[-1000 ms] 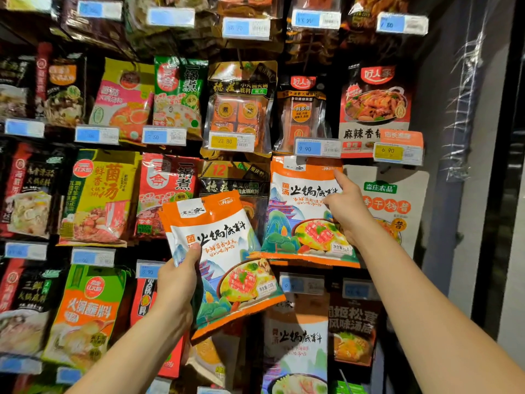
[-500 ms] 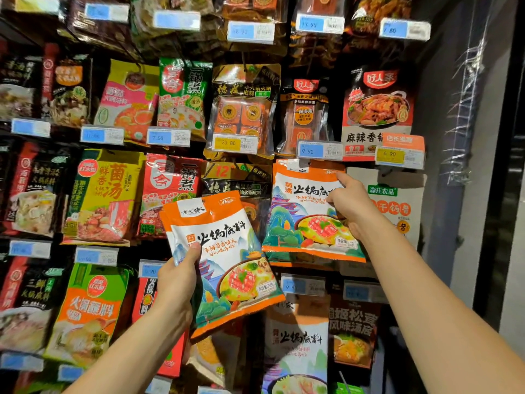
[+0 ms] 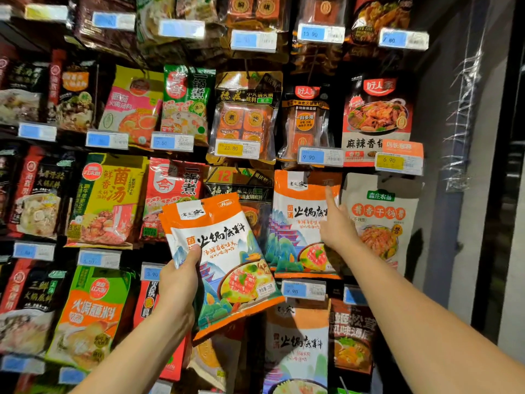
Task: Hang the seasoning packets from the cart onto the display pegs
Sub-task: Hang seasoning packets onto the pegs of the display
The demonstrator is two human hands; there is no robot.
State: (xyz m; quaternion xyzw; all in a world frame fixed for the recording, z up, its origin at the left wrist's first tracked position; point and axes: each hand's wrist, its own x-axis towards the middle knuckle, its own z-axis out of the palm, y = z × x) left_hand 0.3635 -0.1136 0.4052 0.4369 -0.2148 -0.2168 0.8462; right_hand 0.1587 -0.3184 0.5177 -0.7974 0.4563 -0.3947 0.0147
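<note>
Nearest us, the left hand (image 3: 177, 282) grips the lower left edge of a glossy orange-and-white plastic seasoning packet (image 3: 224, 257), thumb on the front, fingers clamped behind. The packet is held off the rack, its top leaning left, and covers part of a dark foil packet (image 3: 238, 183) hanging behind it. Further in, we see the right hand (image 3: 338, 226) lay a straight index finger (image 3: 329, 194) on the upper right of an identical hanging packet (image 3: 298, 223); its other fingers fold loosely, holding nothing. A beige packet (image 3: 380, 217) hangs just beside it on the right, and a blue price tag (image 3: 312, 157) sits above.
</note>
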